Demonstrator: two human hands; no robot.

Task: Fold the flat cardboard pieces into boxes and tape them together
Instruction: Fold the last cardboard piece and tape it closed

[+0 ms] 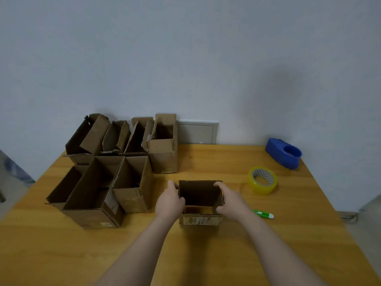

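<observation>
The wooden table (216,159) spreads out before me, and a cluster of opened boxes (107,182) fills it from nine to eleven o'clock. At the centre stands the small box (201,195) I am working on, open side up, with a worn flap showing at its six-o'clock side. My left hand (170,202) grips its nine-o'clock wall and my right hand (228,201) grips the three-o'clock wall. I judge it light, stiff along the walls but soft at the creases, so holding near the corners should keep it square. The blue tape dispenser (283,152) sits at two o'clock, well apart, the yellow tape roll (262,180) nearer on the same line, and a green pen (263,214) lies at four, near my right wrist.
</observation>
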